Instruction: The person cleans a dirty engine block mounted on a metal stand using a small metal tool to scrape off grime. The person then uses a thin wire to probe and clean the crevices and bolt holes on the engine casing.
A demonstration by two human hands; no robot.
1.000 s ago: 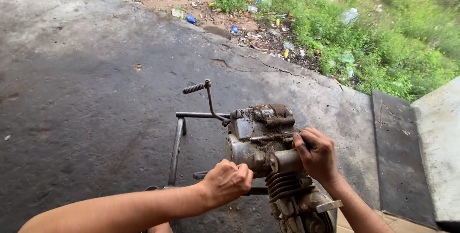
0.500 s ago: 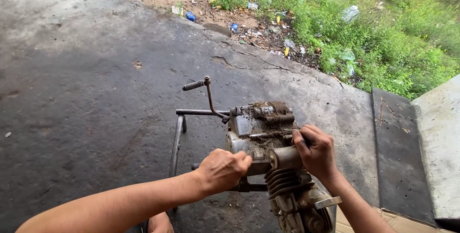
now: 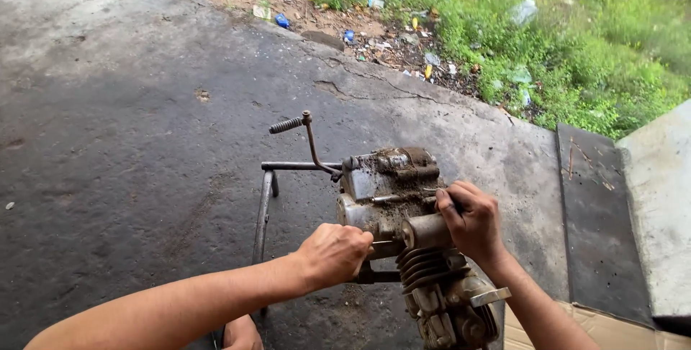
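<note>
Cracked concrete floor [image 3: 144, 177] runs out to littered grass. On a metal stand [image 3: 265, 206] sits a grimy engine [image 3: 392, 199]. Left hand [image 3: 332, 253] is closed against its casing; right hand [image 3: 471, 220] wraps the far side. Bracing both sides firmly should stop it tipping.

A grimy grey engine [image 3: 403, 227] sits on a metal stand [image 3: 268, 206], near right of centre. Its finned cylinder points toward the viewer. The kick lever [image 3: 306, 137] rises far left.
</note>
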